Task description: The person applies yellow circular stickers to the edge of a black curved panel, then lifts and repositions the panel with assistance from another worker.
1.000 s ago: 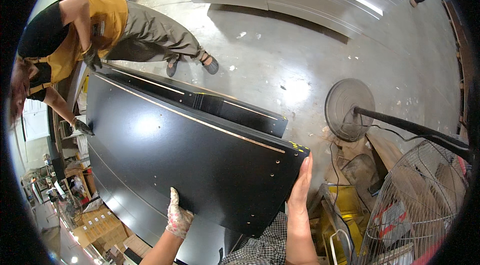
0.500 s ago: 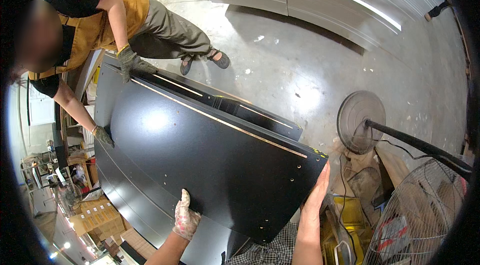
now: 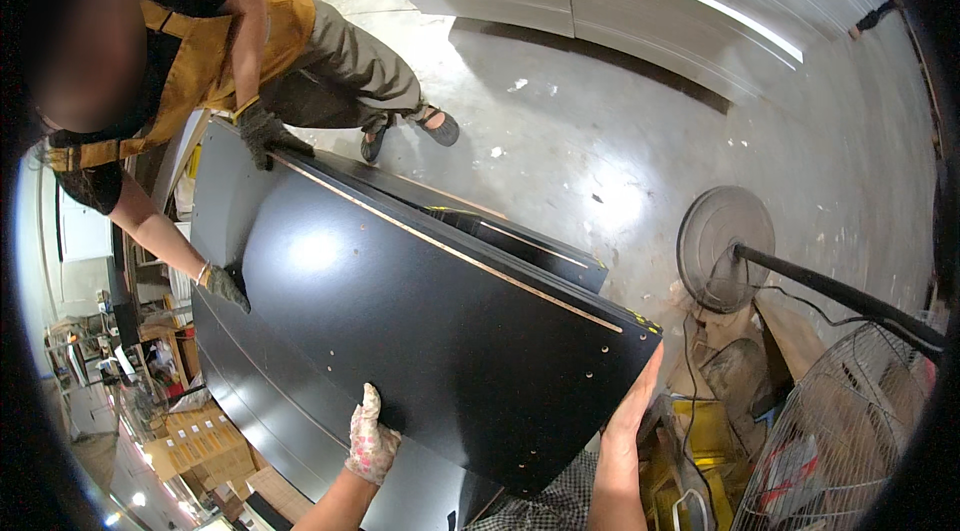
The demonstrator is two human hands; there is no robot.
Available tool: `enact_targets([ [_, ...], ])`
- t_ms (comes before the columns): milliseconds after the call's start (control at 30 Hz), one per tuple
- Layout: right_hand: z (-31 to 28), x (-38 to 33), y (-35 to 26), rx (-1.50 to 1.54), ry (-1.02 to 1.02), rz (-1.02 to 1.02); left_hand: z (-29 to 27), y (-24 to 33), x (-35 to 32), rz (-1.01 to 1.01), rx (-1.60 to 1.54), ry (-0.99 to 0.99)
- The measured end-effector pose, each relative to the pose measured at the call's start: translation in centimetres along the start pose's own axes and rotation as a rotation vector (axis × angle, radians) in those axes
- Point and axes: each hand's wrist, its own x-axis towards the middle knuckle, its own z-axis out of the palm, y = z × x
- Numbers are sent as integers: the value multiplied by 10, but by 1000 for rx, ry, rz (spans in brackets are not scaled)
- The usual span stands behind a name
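Observation:
A large black panel [image 3: 430, 301] with a bare strip and small drilled holes along its far edge lies in front of me. My left hand [image 3: 372, 443], in a pale patterned glove, grips its near-left edge with the thumb on top; the other fingers are mostly hidden. My right hand [image 3: 634, 406], bare, holds the panel's right end from the side, its fingertips partly hidden by the edge. Opposite, a co-worker's gloved hand [image 3: 268, 134] holds the far-left corner. Their other gloved hand [image 3: 223, 286] rests on the left side. More black panels [image 3: 535, 249] lie beneath.
A pedestal fan with a round base [image 3: 725, 249] and wire cage [image 3: 850, 431] stands at the right, its cable running past yellow material [image 3: 705, 431]. Stacked pale boards [image 3: 660, 21] stand at the back. Cardboard boxes [image 3: 200, 446] sit lower left. The co-worker [image 3: 210, 61] stands far left.
The top panel has shifted slightly right, covering more of the gap at its far edge. The co-worker leans closer, and their nearer hand has moved right. My hands keep their hold.

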Motion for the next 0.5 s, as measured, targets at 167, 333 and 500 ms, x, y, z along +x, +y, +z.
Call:
enact_targets([
  [167, -5, 5, -5, -279, 48, 53, 11, -1, 0, -12, -79, 57],
  [333, -10, 0, -10, -93, -62, 47, 18, -3, 2, 13, -91, 24],
  [500, -3, -8, -13, 18, -118, 66, 20, -1, -2, 33, -71, -11],
])
